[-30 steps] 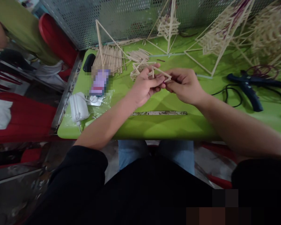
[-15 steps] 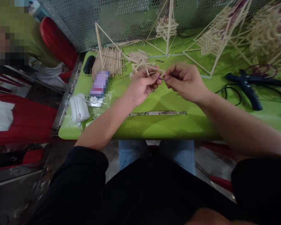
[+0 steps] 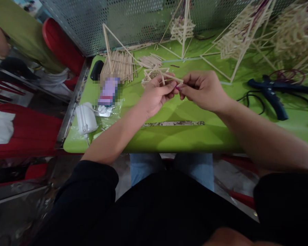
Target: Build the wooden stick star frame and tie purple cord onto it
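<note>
My left hand (image 3: 157, 94) and my right hand (image 3: 202, 90) meet above the green table (image 3: 184, 136), both closed in a pinch on a small frame of thin wooden sticks (image 3: 166, 78). The fingertips touch at one corner of the frame, where a bit of dark red tie shows. The frame's far part sticks out beyond my left fingers, over a small heap of joined sticks (image 3: 150, 73) on the table.
A bundle of loose sticks (image 3: 119, 65) lies at the back left, with tall stick structures (image 3: 233, 41) along the mesh wall. A blue glue gun (image 3: 270, 92) with its cable lies right. A white charger (image 3: 86, 118), a ruler strip (image 3: 173, 123) and a person in green (image 3: 17, 30) are near.
Both hands rose slightly and shifted along the stick frame, then settled again with the fingertips pinching its corner. The frame has tilted a little in my grip.
</note>
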### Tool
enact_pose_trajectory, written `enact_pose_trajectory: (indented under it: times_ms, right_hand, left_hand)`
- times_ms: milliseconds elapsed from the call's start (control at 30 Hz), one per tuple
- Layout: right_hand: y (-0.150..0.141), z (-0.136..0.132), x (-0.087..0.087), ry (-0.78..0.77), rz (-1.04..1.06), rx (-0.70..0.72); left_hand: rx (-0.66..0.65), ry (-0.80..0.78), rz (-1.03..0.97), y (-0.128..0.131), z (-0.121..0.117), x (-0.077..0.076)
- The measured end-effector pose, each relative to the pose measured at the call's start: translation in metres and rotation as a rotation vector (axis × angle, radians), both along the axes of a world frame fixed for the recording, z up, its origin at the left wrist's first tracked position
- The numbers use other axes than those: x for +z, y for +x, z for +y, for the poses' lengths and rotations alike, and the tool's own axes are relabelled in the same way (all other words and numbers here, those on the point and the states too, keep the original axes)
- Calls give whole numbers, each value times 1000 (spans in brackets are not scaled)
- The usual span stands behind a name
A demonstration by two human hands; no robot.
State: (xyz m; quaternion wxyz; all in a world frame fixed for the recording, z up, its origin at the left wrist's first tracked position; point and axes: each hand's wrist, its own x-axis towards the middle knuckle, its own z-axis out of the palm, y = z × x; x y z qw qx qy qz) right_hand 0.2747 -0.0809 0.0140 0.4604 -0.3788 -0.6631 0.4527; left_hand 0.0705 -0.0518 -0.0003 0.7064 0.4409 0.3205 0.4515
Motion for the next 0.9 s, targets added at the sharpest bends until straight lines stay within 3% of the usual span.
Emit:
enact_pose_trajectory:
  times_ms: [300,700,900]
  right_hand:
    - [5,2,1,54,-53,-94]
    - [9,6,-1,-86,-66,10]
    - [8,2,4,-8,4,7]
  left_hand:
    - [-8,13,59,-3,1,4]
    - [91,117,137,-4,-5,3]
    - [161,144,205,-4,-7,8]
